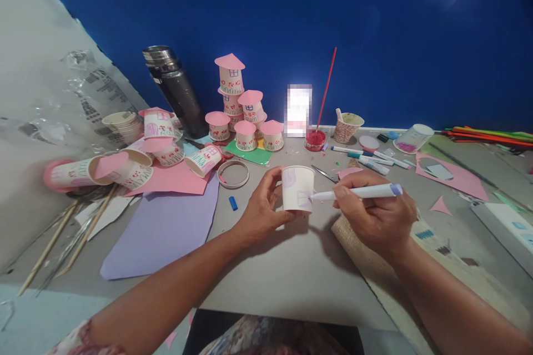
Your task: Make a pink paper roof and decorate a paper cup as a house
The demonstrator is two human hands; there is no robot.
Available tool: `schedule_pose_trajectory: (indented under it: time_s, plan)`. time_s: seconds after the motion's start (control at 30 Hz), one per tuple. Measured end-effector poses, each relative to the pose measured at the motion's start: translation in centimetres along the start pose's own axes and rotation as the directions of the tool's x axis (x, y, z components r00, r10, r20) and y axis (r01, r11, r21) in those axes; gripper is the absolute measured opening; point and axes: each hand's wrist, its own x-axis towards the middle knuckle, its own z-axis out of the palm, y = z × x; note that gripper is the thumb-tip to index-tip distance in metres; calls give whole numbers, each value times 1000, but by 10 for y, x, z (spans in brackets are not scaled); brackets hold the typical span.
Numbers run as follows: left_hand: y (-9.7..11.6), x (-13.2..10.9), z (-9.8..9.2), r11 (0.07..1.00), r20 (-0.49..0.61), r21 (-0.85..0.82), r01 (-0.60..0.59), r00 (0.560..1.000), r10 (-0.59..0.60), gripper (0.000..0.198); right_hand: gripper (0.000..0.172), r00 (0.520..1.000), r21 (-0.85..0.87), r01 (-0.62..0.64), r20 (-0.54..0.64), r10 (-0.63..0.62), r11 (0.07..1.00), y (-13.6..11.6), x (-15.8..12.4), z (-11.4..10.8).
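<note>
My left hand [266,205] grips a white paper cup [296,186] from its left side and below, just over the grey table. Two light purple drawings show on the cup: a filled patch at the upper left and a small window-like outline lower down. In my right hand [375,216] is a white marker [362,192] with a purple end, and its tip meets the cup at the outline. Behind the marker lie scissors [323,173], partly hidden, and a pink paper disc [350,173]. A roll of tape [234,174] and a blue marker cap [233,203] lie to the left.
Decorated cups with pink cone roofs [231,75] stand stacked at the back. A dark flask [175,89] leans behind more cups. Purple paper [162,233] covers the left. Several markers [370,156], a red pot [315,140] with a stick, and a cloth [362,266] occupy the right.
</note>
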Motion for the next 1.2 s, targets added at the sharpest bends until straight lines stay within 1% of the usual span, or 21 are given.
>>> schedule_pose_trajectory:
  time_s: [0.13, 0.23, 0.4, 0.53, 0.73, 0.87, 1.03, 1.2]
  plan:
    - [1, 0, 1, 1000, -12, 21, 14, 1000, -14, 80, 19, 1000, 49, 6, -15, -6, 999, 1, -3, 2]
    - [2, -1, 2, 999, -13, 25, 24, 1000, -24, 82, 21, 1000, 65, 29, 5, -29, 997, 1, -1, 3]
    - [3, 0, 4, 1000, -11, 30, 3, 1000, -3, 81, 23, 999, 44, 36, 39, -38, 998, 1, 2, 2]
    - [3, 0, 3, 999, -10, 47, -10, 1000, 11, 82, 23, 998, 66, 40, 49, -43, 997, 0, 2, 1]
    - [6, 0, 1, 999, -9, 48, 23, 1000, -22, 81, 21, 992, 112, 55, 111, -67, 992, -5, 4, -2]
    - [6, 1, 2, 998, -6, 48, 28, 1000, -28, 81, 20, 993, 123, 62, 91, -74, 990, -4, 4, 0]
    - [3, 1, 1, 998, 16, 67, -12, 1000, 11, 80, 19, 998, 96, 41, 36, -44, 995, 0, 1, 1]
    - [7, 1, 3, 997, 4, 72, 7, 1000, -8, 79, 20, 996, 101, 62, 65, -69, 993, -3, 3, 0]
